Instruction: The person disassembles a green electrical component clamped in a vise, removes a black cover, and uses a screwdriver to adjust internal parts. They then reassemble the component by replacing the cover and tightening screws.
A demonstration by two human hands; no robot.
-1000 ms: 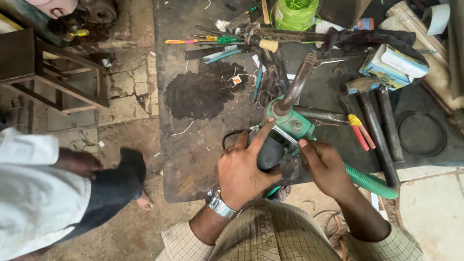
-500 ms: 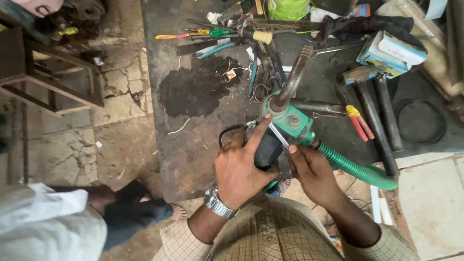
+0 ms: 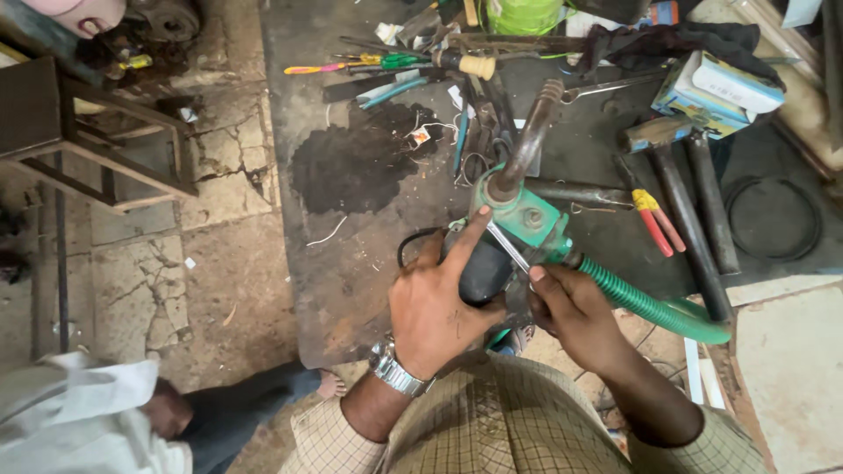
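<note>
- The left hand (image 3: 435, 307) wraps its fingers (image 3: 465, 241) around the black part of a green pump (image 3: 518, 224), so the pump sits steady at the near edge of the desk (image 3: 351, 290).
- The right hand (image 3: 575, 312) pinches a thin silver tool (image 3: 509, 247) against the pump, fingers closed on it.
- A green hose (image 3: 654, 307) runs off the pump to the right.
- A rusty pipe (image 3: 531, 136) sticks up from the pump.
- Further back lie pliers (image 3: 657, 219), two hammers (image 3: 694, 197) and screwdrivers (image 3: 369, 63), within easy reach.
</note>
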